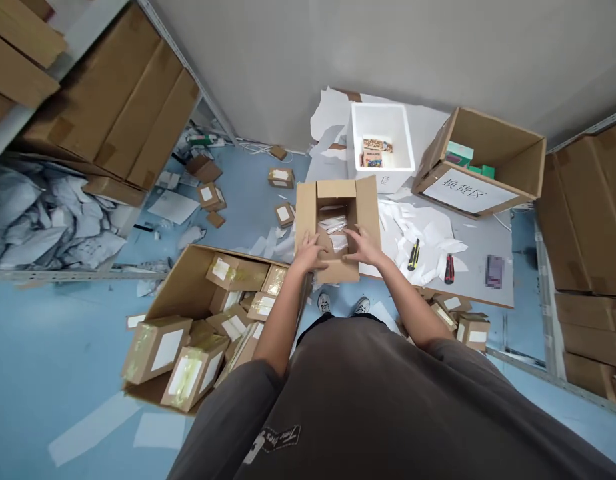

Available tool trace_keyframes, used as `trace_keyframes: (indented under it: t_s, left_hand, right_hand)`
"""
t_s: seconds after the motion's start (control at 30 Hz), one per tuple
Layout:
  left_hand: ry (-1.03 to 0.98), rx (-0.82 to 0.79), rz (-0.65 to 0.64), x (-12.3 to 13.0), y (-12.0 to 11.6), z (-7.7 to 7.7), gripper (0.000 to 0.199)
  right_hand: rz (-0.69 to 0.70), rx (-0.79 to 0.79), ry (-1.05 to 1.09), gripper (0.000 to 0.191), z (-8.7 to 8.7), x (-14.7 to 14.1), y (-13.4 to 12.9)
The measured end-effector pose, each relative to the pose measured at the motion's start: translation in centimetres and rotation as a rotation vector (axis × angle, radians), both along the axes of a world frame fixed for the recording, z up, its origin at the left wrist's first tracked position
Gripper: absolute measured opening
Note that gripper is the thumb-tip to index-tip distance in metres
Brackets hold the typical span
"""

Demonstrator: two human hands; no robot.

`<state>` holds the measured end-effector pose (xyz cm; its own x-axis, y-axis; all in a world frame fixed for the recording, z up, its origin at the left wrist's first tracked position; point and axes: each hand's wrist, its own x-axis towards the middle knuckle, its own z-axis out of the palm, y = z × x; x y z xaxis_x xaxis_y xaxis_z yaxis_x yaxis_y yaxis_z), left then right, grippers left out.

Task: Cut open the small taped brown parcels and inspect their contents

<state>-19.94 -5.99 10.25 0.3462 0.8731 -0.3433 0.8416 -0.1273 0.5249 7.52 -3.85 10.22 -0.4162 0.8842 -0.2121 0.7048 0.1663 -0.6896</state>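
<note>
An open cardboard box [337, 189] is in front of me at the left end of the table, its flaps folded outward. White paper packets [334, 224] lie inside it. My left hand [309, 255] rests on the left flap near the front corner, fingers apart and reaching over the inner edge. On the opposite side, my right hand [364, 247] lies over the right flap, with thumb and fingers spread toward the opening. Neither hand visibly pinches anything. The box's underside is hidden.
A white foam bin [355, 133] and a labelled carton [531, 163] stand at the table's back. Yellow [413, 255] and red [449, 268] utility knives lie among paper scraps. A large carton [188, 280] of taped parcels is at my left. Shelves flank both sides.
</note>
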Motion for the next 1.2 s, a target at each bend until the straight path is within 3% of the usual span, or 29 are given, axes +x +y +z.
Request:
trace_keyframes:
  t_s: [0.13,0.27,0.37,0.5,0.67,0.77,0.9,1.07,1.2]
  left_hand:
    - [0.002,0.053,-0.056,0.8,-2.0,-2.0,0.042]
    - [-0.102,0.119,-0.040,1.1,-2.6,-3.1,0.016]
    - [-0.209,0.120,-0.026,1.1,-3.1,-2.8,0.003]
    - [-0.285,0.185,-0.007,1.6,-4.9,-0.1,0.008]
    - [-0.305,0.287,-0.020,4.8,-7.9,5.3,0.014]
    - [-0.325,0.353,-0.069,9.2,-9.6,8.0,0.017]
    - [-0.386,0.431,-0.153,17.8,-11.3,10.1,0.023]
    - [-0.486,0.442,-0.325,29.7,-13.0,11.0,0.027]
    - [-0.586,0.431,-0.508,38.6,-14.9,10.6,0.032]
  right_hand:
    - [0.024,0.111,-0.296,0.090,-1.9,-1.1,-4.8]
    - [-0.171,0.159,-0.356,0.076,-3.0,-1.1,-7.0]
    - [-0.308,0.135,-0.315,0.074,-3.3,-0.8,-7.3]
    - [-0.349,0.160,-0.224,0.071,-2.3,0.6,-7.9]
    - [-0.344,0.257,-0.162,0.070,1.4,5.3,-10.8]
    - [-0.397,0.309,-0.156,0.068,3.9,10.0,-13.6]
    - [-0.548,0.364,-0.160,0.069,6.5,18.0,-18.3]
    - [-0.752,0.411,-0.182,0.066,8.7,28.3,-25.8]
    - [-0.935,0.426,-0.231,0.060,9.4,34.6,-32.7]
